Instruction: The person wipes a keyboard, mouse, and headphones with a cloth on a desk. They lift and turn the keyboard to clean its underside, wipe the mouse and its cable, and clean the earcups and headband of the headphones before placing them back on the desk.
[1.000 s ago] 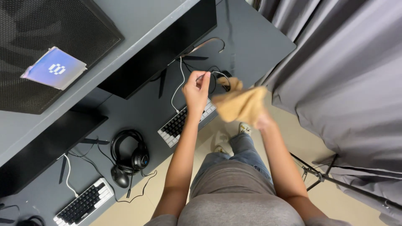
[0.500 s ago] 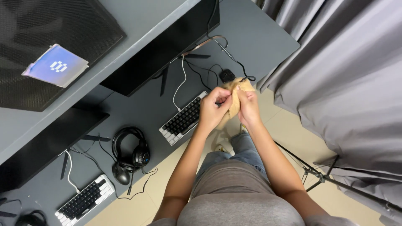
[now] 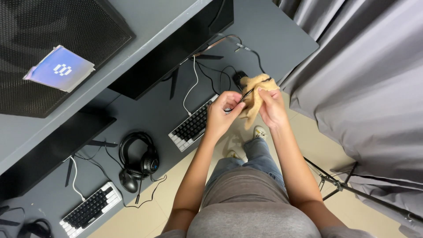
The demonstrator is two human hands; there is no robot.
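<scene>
My right hand (image 3: 272,110) grips a crumpled tan cloth (image 3: 254,102) in front of my chest, above the desk's near edge. My left hand (image 3: 221,114) pinches a thin black cable (image 3: 247,93) just left of the cloth. The cable runs into the folds of the cloth, so both hands nearly touch. Below them lies a black-and-white keyboard (image 3: 190,127) with a white cord. A dark mouse (image 3: 238,76) peeks out behind the cloth's top edge.
A grey desk (image 3: 273,39) carries two black monitors (image 3: 176,48) (image 3: 44,152), black headphones (image 3: 140,156), a second mouse (image 3: 128,181) and a second keyboard (image 3: 90,209). A grey curtain (image 3: 370,88) hangs at the right, with a black stand leg (image 3: 352,190) on the floor.
A second ago my hands were apart, the left lifting the cable and the right holding the cloth aside. They have come together, and the cloth now wraps the cable.
</scene>
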